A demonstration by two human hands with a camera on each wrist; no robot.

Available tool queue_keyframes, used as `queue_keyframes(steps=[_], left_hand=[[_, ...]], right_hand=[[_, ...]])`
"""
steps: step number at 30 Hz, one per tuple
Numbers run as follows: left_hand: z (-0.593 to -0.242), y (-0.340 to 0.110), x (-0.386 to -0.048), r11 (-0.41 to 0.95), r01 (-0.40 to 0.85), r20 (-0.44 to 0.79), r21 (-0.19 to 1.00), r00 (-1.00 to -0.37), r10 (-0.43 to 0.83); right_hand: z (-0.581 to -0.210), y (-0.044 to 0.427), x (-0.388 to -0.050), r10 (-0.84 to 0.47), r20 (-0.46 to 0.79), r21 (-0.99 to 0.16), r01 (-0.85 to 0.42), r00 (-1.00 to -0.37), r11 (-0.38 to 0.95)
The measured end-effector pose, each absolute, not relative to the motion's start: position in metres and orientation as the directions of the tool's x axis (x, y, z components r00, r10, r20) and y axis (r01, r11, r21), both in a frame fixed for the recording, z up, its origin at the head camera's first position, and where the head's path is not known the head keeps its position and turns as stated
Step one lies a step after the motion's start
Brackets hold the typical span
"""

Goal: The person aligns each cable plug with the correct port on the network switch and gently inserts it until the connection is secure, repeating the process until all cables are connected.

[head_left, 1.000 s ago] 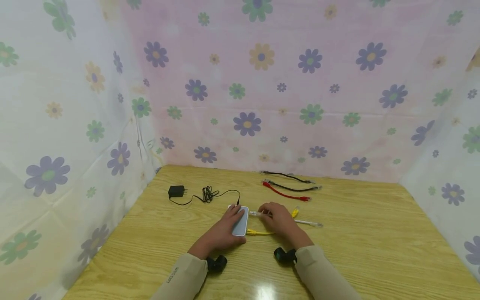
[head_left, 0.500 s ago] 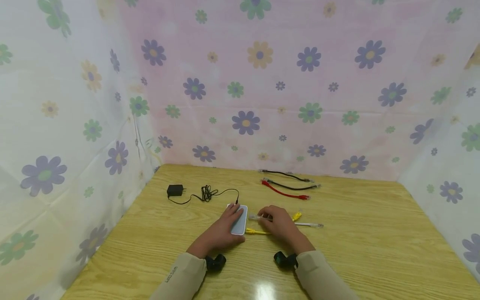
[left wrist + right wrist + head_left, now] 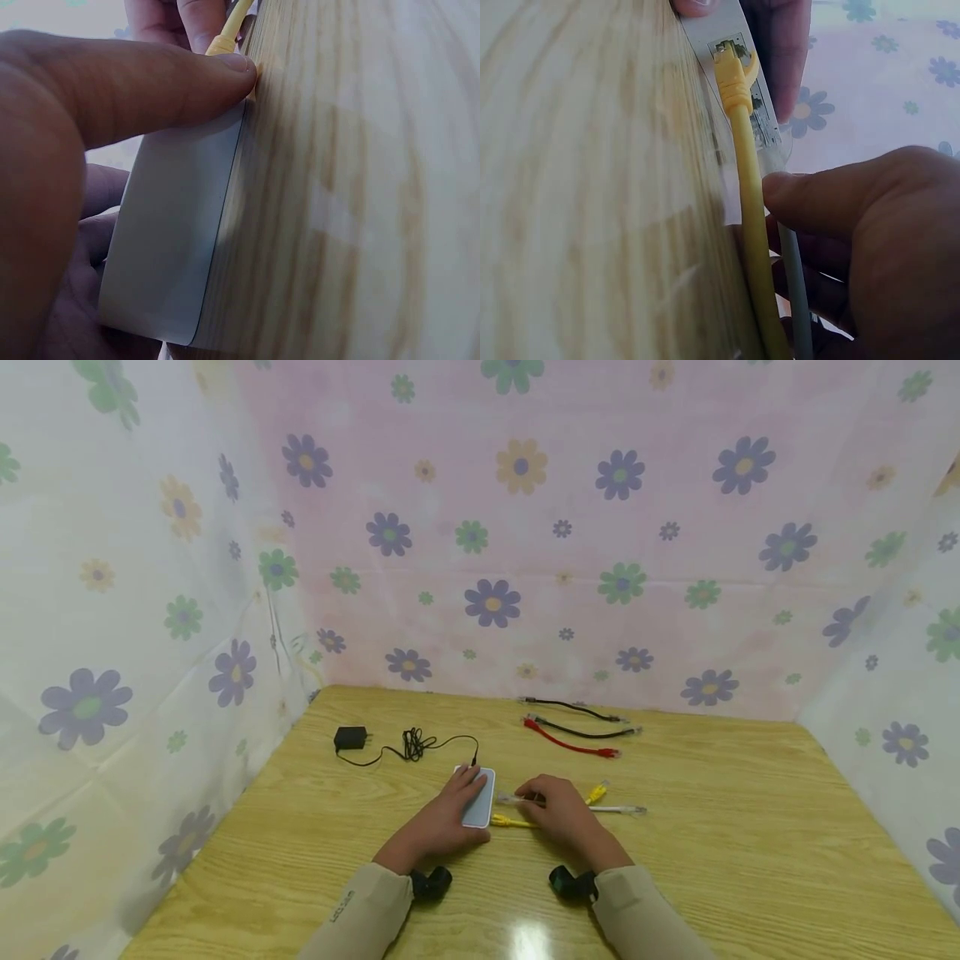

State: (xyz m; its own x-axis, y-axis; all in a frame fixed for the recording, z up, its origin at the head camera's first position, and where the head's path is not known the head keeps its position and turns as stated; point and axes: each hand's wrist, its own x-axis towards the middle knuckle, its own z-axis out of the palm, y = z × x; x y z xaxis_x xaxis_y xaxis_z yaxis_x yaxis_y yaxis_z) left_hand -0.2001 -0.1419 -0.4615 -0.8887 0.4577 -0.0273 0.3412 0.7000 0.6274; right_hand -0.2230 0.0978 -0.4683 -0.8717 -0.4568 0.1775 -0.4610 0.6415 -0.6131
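Observation:
A small white network switch with a grey top lies on the table. My left hand grips it, with fingers over the top and far end and the thumb against the near end. A yellow Ethernet cable has its plug in a port at the near end of the row. My right hand pinches a white Ethernet cable just behind its clear plug, close to the switch's right side. Whether that plug touches a port is hard to tell. The yellow cable passes beneath the right hand, its loose yellow plug beyond.
A black power adapter lies at the left, its thin lead running to the switch's far end. Two black cables and a red cable lie farther back. Floral cloth surrounds the wooden table.
My right hand has shifted slightly toward me, and the white cable's plug has moved nearer to me along the switch's port side. The yellow cable's loose end has moved slightly right. My left hand keeps its grip.

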Motion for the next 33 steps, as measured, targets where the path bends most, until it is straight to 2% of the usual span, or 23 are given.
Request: queue_keyframes(steps=[33], left_hand=[[-0.4616,-0.142,-0.2022,0.697,0.356,-0.025,0.623,-0.881,0.473]], right_hand=[[-0.4682,0.0953,-0.2176,-0.503,0.174,-0.575,-0.502,-0.847,0.646]])
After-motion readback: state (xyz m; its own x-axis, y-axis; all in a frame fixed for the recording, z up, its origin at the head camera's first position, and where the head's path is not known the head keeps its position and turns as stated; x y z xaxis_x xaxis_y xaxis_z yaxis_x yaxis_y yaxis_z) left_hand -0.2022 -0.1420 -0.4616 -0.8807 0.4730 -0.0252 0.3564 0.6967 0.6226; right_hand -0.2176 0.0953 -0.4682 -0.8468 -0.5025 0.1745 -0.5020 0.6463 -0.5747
